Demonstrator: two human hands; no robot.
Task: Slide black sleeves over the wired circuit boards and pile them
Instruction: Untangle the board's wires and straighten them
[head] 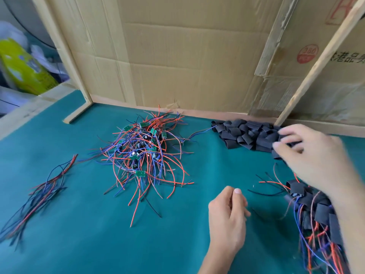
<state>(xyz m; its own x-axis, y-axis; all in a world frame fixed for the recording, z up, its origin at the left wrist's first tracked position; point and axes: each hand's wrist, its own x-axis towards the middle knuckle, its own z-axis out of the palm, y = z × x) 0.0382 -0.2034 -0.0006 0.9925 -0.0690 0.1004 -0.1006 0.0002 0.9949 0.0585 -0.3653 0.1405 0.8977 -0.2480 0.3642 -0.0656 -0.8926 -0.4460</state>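
Note:
A tangled heap of small green circuit boards (145, 147) with red, blue and black wires lies in the middle of the green mat. A pile of loose black sleeves (245, 136) sits at the back right against the cardboard wall. Sleeved boards (314, 210) are piled at the right edge, wires trailing toward me. My right hand (308, 155) is blurred over the near right end of the sleeve pile, fingers spread, nothing clearly held. My left hand (227, 216) hovers over bare mat, fingers loosely curled, thumb against fingertips, nothing visible in it.
A bundle of loose wires (39, 194) lies at the left on the green mat (88, 244). A cardboard wall (177, 56) with wooden slats (316, 62) closes the back. A yellow-green object (21, 68) sits beyond the table's left edge.

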